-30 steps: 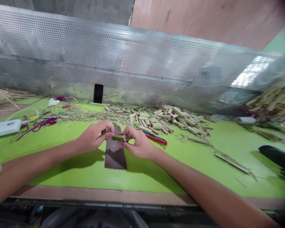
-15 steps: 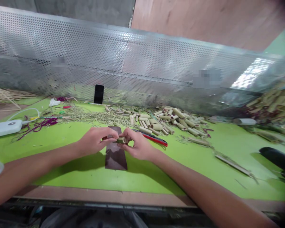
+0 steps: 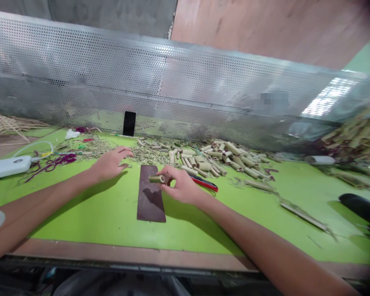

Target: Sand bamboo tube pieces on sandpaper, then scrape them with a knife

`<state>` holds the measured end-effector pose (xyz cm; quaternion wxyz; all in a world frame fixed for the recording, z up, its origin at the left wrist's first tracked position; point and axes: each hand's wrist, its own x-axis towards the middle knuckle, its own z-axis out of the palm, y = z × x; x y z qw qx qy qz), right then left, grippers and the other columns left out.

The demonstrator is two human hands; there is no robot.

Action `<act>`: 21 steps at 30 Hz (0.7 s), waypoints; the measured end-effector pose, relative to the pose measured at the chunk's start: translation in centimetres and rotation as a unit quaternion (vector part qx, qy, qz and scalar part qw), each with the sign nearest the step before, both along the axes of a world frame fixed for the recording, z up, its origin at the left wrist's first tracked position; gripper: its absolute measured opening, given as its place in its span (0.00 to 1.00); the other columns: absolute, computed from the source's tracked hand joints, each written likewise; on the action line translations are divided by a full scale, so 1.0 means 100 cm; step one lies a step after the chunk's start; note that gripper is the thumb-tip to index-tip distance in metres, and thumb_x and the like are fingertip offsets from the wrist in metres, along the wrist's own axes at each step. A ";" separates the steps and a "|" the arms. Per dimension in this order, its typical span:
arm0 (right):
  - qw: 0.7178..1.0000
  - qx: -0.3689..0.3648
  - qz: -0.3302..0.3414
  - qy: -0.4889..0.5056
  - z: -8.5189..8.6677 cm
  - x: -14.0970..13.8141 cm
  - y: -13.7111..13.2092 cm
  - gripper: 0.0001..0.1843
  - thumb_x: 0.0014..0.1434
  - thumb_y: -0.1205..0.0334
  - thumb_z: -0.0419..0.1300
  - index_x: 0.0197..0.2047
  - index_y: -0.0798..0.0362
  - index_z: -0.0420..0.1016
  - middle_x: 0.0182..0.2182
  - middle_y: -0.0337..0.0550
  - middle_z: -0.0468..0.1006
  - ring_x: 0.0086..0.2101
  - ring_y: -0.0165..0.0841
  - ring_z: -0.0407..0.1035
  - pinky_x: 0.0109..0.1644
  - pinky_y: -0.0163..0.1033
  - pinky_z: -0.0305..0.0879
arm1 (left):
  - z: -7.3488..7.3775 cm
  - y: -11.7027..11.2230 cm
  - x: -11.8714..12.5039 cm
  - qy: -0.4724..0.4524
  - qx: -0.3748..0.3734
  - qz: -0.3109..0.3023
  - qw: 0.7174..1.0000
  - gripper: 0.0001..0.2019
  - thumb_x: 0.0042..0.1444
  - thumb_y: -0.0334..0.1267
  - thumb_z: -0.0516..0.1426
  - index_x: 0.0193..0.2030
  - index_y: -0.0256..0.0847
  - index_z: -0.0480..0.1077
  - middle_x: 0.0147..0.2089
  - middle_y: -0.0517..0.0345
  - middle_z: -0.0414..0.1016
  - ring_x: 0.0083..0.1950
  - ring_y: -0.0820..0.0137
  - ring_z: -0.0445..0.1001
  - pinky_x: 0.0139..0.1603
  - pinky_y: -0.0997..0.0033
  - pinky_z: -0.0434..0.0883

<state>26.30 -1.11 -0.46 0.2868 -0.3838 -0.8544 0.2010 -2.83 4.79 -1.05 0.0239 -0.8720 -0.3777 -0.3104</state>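
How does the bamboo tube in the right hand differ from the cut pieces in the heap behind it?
The bamboo tube has a green skin, while the cut pieces in the heap are mostly pale tan. The tube is pinched by the right hand over a dark rectangular sheet, while the heap's pieces lie loose on the green table. Both are short cut lengths of bamboo.

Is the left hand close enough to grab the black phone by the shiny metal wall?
Probably yes: the left hand holds nothing, and only low, loose bamboo shavings lie near the way to the phone, though it must stretch.
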 end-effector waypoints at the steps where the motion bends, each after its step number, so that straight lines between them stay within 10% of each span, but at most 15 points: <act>1: 1.000 -0.008 -0.001 -0.001 0.001 -0.001 -0.001 0.10 0.61 0.59 0.63 0.46 0.51 0.74 0.32 0.41 0.79 0.31 0.34 0.72 0.34 0.39 0.65 | -0.001 -0.001 0.001 0.029 0.018 -0.019 0.999 0.11 0.64 0.38 0.60 0.50 0.37 0.74 0.58 0.43 0.75 0.45 0.59 0.79 0.44 0.54 0.78; 7: 0.999 -0.020 0.027 0.021 0.005 -0.007 -0.007 0.07 0.59 0.62 0.63 0.42 0.52 0.75 0.29 0.39 0.79 0.29 0.32 0.72 0.33 0.37 0.67 | 0.005 -0.040 0.034 -0.009 0.045 -0.199 0.979 0.10 0.68 0.43 0.58 0.48 0.38 0.73 0.46 0.50 0.79 0.43 0.67 0.78 0.44 0.66 0.76; 21: 0.999 0.036 0.014 0.034 0.002 -0.020 -0.020 0.04 0.56 0.61 0.62 0.34 0.51 0.72 0.25 0.36 0.76 0.25 0.30 0.69 0.29 0.34 0.60 | 0.003 -0.062 0.051 -0.147 0.028 -0.228 0.962 0.10 0.67 0.40 0.59 0.38 0.39 0.79 0.36 0.55 0.82 0.37 0.71 0.80 0.42 0.74 0.76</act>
